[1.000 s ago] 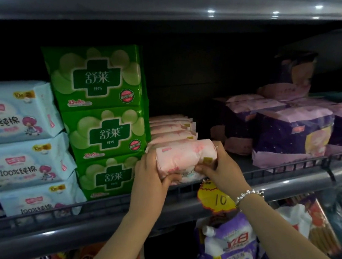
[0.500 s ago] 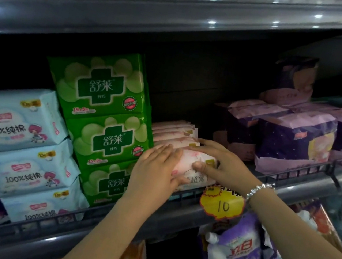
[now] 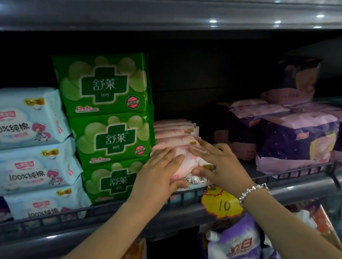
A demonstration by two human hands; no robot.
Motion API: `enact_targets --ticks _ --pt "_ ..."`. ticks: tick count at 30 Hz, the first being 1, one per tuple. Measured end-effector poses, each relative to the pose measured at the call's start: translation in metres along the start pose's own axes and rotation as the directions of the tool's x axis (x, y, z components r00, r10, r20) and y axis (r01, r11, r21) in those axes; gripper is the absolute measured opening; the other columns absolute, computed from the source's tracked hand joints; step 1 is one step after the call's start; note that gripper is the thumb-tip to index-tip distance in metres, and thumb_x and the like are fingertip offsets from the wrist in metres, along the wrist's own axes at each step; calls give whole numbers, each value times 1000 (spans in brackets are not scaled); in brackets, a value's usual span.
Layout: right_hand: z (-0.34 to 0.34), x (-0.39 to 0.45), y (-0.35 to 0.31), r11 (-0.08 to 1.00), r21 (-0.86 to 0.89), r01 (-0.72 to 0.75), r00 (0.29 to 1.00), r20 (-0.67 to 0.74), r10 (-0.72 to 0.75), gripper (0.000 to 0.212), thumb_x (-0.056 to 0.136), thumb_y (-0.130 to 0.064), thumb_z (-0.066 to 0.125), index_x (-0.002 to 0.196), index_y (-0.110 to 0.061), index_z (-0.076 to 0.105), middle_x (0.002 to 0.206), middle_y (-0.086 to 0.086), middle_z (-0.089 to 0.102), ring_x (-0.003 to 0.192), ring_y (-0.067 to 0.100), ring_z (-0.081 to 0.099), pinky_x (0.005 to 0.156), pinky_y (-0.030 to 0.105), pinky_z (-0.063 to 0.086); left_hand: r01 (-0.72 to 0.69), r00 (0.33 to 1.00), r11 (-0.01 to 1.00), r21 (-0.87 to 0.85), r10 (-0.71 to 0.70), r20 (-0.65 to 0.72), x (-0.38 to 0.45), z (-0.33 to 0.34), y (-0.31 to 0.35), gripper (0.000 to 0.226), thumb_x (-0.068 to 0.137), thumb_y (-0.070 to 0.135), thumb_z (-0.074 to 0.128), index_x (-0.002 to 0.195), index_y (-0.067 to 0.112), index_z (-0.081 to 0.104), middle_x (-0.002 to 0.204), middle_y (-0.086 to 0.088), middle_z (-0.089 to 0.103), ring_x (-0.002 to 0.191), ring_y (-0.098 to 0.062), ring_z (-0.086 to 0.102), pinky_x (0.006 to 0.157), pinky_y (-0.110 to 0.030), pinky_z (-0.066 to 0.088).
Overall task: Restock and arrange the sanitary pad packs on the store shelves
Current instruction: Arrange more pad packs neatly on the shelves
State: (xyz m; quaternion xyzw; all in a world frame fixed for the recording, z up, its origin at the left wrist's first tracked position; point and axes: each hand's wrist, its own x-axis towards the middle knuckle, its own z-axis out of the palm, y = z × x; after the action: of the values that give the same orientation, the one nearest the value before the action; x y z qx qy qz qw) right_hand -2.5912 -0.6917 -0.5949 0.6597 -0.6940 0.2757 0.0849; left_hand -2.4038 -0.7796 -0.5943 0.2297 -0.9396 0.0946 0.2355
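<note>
Two hands were laid flat on the front pink pack (image 3: 184,164) at the shelf (image 3: 289,189) edge: the left hand (image 3: 159,172) and right hand (image 3: 220,165) pressed with straight fingers, nothing gripped. More pink packs (image 3: 174,130) were stacked behind. Green packs (image 3: 108,124) were stacked touching on the left, purple packs (image 3: 294,143) stood apart on the right, and a yellow tag (image 3: 221,203) was hung below.

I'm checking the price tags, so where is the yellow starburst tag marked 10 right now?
In the head view, the yellow starburst price tag hangs on the grey shelf rail right of centre, just below the right hand and above the purple detergent pouch.
</note>
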Motion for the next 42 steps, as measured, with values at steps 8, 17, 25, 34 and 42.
enact_targets --ticks 8,17,25,34,42 --pt "-15 -4 -12 965 -258 38 990 140 -2 123 54 -88 -24 148 -32 31 156 -18 20 144 18 15 114 36 14 -40 998 999 -12 40 51 -5 -8 0 74 89 65 35 149 21 33 157 -1 27 147 -17 21 119 -29 2" --pt "-1 -1 -8 977 -212 -7 983 176 46 110 62 -89 -9 150 -32 24 158 -13 19 147 15 12 117 33 10 2 979 998 65 -15 203 -1 -14 7 71 97 57 32 154 18 16 162 -1 7 149 -15 -3 115 -29 -14" --pt "-34 -12 -27 903 343 -260 963 24 269 39 101 -34 42 140 -32 45 149 -13 35 127 5 46 96 10 29 125 962 990 -66 -104 251 17 -46 23 59 105 37 19 154 8 4 162 -9 -2 149 -18 -4 121 -30 -4" --pt "0 21 -25 906 274 -322 945 141 293 40 104 -21 34 144 -16 40 155 0 31 141 12 30 103 7 13 164 923 986 -18 -147 355 40 -19 19 57 104 35 13 154 11 2 162 -6 -4 149 -16 -4 119 -30 -4" --pt "-11 8 -29 902 270 -339 940 136 313 42 105 -26 32 146 -28 35 157 -4 23 146 14 20 115 23 12 174 967 983 -57 -160 199 29 -21 22 54 104 34 19 154 13 15 162 -5 10 148 -15 9 119 -29 4"
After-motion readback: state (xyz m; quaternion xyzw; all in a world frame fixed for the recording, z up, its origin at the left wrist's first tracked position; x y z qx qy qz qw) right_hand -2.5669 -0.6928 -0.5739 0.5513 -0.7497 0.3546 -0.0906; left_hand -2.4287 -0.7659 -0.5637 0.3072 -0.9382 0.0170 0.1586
